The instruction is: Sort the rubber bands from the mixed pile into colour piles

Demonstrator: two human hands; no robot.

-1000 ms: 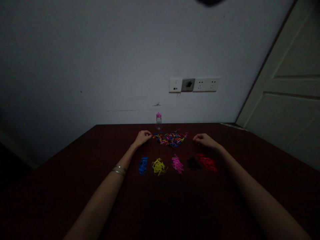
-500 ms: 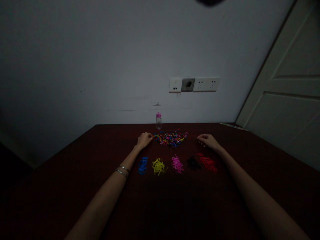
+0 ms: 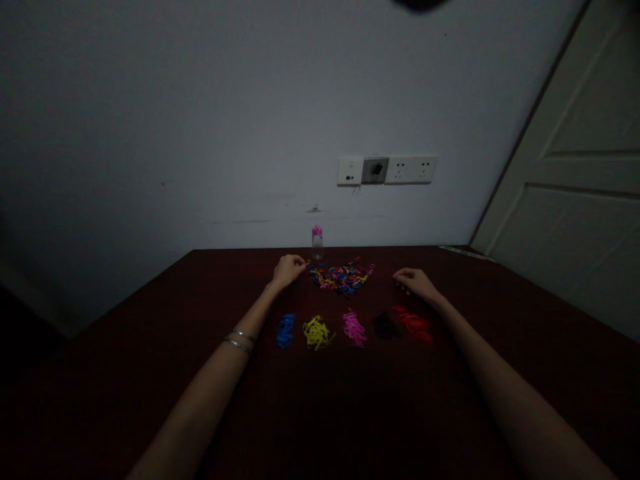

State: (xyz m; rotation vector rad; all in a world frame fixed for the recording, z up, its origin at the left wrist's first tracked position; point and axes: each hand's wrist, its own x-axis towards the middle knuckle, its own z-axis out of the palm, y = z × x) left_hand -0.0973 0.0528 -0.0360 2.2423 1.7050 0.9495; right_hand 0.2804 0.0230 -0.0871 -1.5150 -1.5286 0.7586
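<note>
My left hand (image 3: 290, 269) is at the left side of a mixed heap of small coloured rubber bands (image 3: 344, 277), thumb and forefinger pinched on a small yellow rubber band (image 3: 309, 262). My right hand (image 3: 414, 281) rests on the table to the right of the heap, fingers loosely bent and slightly apart, with nothing visible in them. Nearer to me lies a row of single-colour piles of bands: blue (image 3: 285, 331), yellow (image 3: 317, 333), pink (image 3: 354, 329), black (image 3: 386, 325) and red (image 3: 414, 325).
A small clear bottle with a pink top (image 3: 317, 243) stands behind the heap, close to the wall. Sockets and switches (image 3: 387, 170) are on the wall above the dark red table (image 3: 340, 407). A pale door (image 3: 580, 167) is at the right. The light is dim.
My left hand has shifted slightly up and away from me, raising the yellow rubber band at the heap's left edge. My right hand has stayed almost still.
</note>
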